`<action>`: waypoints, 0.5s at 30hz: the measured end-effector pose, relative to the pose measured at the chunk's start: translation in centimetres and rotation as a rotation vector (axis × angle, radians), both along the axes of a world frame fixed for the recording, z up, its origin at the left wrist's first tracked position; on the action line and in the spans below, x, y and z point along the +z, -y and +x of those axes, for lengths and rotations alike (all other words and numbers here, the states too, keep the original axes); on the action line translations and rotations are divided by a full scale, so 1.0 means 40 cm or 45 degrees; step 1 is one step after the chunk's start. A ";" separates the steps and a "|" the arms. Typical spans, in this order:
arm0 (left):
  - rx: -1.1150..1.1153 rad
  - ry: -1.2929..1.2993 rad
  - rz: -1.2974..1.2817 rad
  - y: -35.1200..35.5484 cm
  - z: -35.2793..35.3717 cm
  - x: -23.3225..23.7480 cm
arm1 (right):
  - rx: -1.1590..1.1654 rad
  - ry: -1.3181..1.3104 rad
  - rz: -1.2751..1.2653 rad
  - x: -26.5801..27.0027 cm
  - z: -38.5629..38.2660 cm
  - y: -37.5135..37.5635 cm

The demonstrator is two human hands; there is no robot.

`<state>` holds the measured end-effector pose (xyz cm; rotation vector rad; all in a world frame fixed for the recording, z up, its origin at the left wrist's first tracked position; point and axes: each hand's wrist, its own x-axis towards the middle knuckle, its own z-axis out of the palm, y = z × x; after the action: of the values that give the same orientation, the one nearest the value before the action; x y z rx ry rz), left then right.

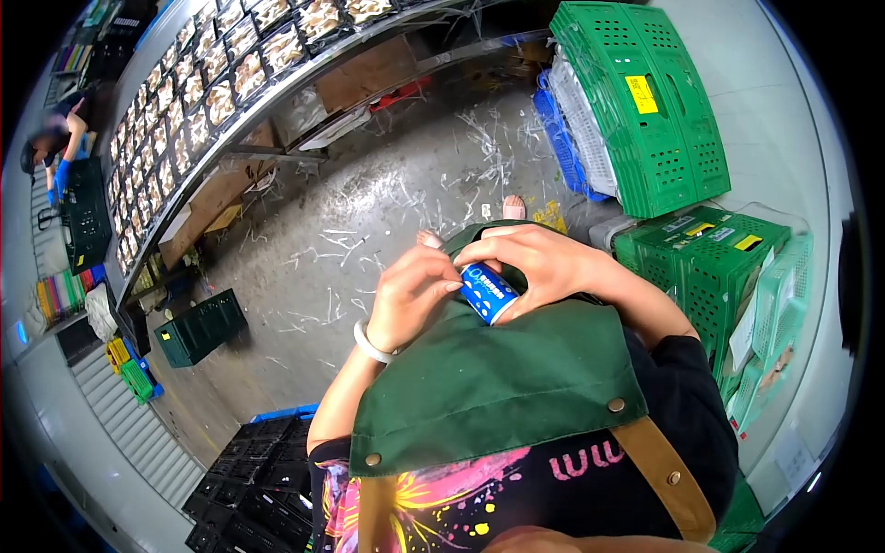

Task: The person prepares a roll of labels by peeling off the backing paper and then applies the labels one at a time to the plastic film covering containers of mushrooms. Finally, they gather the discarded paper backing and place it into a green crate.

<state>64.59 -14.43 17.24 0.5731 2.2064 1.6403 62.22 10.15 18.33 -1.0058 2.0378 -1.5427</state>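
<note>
In front of my waist, a small blue printed cylinder (pixel 489 295) with white lettering lies in my right hand (pixel 544 264). The fingers and thumb of that hand curl around its side and lower end. My left hand (pixel 412 293), with a white bangle (pixel 369 343) on its wrist, pinches at the cylinder's upper left edge, thumb against forefinger. Both hands are just over the top of my green apron (pixel 489 369), whose brown straps run down over a dark printed shirt.
Trays of mushrooms (pixel 249 74) cover a long table at upper left. Green crates (pixel 645 111) are stacked at right, black crates (pixel 263 470) at lower left. A dark green crate (pixel 203 327) stands on the strip-littered floor (pixel 369 230). A person in blue gloves (pixel 62 180) handles a crate at far left.
</note>
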 end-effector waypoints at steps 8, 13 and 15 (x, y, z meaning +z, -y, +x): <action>-0.174 0.049 -0.091 0.001 0.019 0.000 | 0.053 0.170 0.057 -0.001 0.014 -0.004; -0.156 0.020 -0.064 0.001 0.046 -0.007 | -0.003 0.223 0.018 -0.008 0.033 -0.007; -0.094 0.071 -0.017 0.006 0.053 -0.023 | 0.013 0.232 0.021 -0.004 0.029 -0.011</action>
<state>66.71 -14.69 16.32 0.5908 2.1291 1.5842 63.37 10.60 18.18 -0.8357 1.9142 -1.5491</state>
